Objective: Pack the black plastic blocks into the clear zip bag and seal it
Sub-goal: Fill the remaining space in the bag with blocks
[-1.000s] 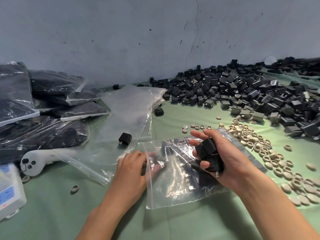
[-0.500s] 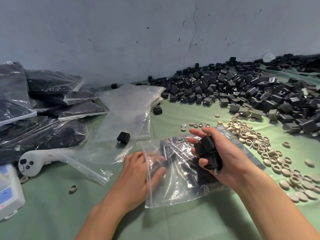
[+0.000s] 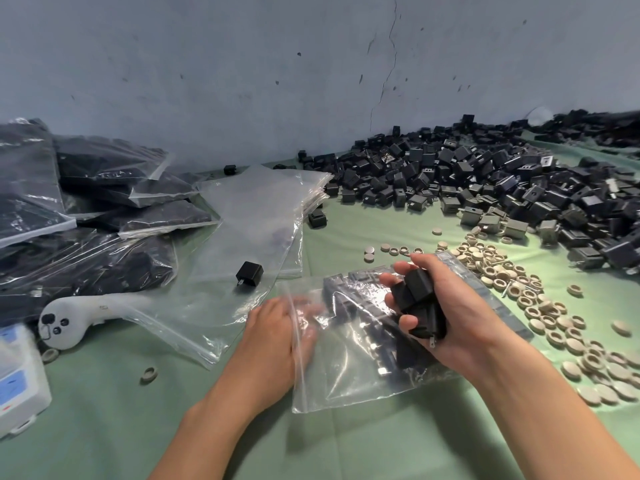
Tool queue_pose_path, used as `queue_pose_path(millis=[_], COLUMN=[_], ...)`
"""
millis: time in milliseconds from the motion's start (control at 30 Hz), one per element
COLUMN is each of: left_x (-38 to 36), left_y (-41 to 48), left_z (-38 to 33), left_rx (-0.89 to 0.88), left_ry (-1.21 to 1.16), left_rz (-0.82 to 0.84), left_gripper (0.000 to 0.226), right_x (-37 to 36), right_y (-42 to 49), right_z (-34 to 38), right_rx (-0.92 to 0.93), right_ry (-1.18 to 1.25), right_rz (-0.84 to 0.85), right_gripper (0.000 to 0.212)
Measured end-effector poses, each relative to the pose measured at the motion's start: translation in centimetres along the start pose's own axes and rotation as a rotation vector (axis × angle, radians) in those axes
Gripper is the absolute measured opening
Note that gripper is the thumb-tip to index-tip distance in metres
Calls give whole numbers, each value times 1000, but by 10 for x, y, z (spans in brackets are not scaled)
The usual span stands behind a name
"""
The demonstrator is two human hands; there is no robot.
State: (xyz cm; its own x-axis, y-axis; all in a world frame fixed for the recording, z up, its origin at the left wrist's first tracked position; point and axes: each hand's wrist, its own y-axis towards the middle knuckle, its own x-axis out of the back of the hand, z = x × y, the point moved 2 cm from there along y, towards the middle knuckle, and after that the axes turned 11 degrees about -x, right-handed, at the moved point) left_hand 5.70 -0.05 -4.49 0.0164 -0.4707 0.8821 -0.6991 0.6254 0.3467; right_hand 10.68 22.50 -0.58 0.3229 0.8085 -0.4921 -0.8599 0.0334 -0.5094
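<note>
1. My right hand (image 3: pixel 457 317) is held over the clear zip bag (image 3: pixel 346 386), fingers curled tightly round a handful of black plastic blocks (image 3: pixel 415 299).
2. My left hand (image 3: pixel 273 341) is at the bag's mouth, its fingers seen blurred through the film. I cannot tell whether they pinch it.
3. The bag lies flat on the green cloth (image 3: pixel 104 410), unsealed, with blocks already inside.
4. The loose block pile (image 3: pixel 485 181) lies far right against the wall, with beige rings (image 3: pixel 519 289) just beside the bag.
5. Filled bags (image 3: pixel 104 209) are stacked at the far left. Beside them, a single block (image 3: pixel 249 273) rests on the empty bags (image 3: pixel 256 216).
</note>
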Motion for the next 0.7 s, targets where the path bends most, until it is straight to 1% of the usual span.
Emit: queue_pose_path(millis=[33, 133, 167, 200, 267, 333, 367, 400, 467, 500, 567, 633, 700], left_x=[6, 33, 39, 42, 41, 31, 25, 18, 10, 9, 10, 12, 13], left_y=[2, 2, 1, 0, 0, 1, 2, 3, 2, 1, -3, -3, -1], left_z=[1, 5, 3, -3, -20, -40, -49, -55, -62, -63, -60, -58, -57], left_rx=[12, 153, 159, 130, -32, -226, -290, -315, -268, -228, -166, -131, -86], left_ry=[6, -71, -85, -91, -106, -108, -108, -122, -224, -289, -345, -369, -461], left_rz=[-92, -499, -591, -638, -631, -537, -489, -456, -430, -439, -480, -504, -514], left_gripper=[25, 26, 26, 25, 19, 15, 19, 25, 34, 37, 39, 35, 29], right_x=[0, -3, -5, -9, -16, -25, -30, -36, -47, -53, -60, -61, -58], right_y=[0, -2, -3, -4, -6, -8, -9, -11, -15, -17, -18, -17, -17], right_z=[0, 1, 2, 1, -1, -6, -10, -15, -27, -33, -44, -48, -48], right_rx=[-2, 12, 22, 35, 90, 189, 257, 333, 464, 491, 497, 501, 506], right_ry=[14, 47, 40, 18, -66, -206, -287, -368, -510, -563, -629, -677, -727], right_rz=[0, 15, 18, 11, -43, -134, -165, -169, -109, -60, 18, 37, 37], right_gripper=[27, 28, 28, 27, 26, 28, 30, 30, 26, 26, 28, 27, 26])
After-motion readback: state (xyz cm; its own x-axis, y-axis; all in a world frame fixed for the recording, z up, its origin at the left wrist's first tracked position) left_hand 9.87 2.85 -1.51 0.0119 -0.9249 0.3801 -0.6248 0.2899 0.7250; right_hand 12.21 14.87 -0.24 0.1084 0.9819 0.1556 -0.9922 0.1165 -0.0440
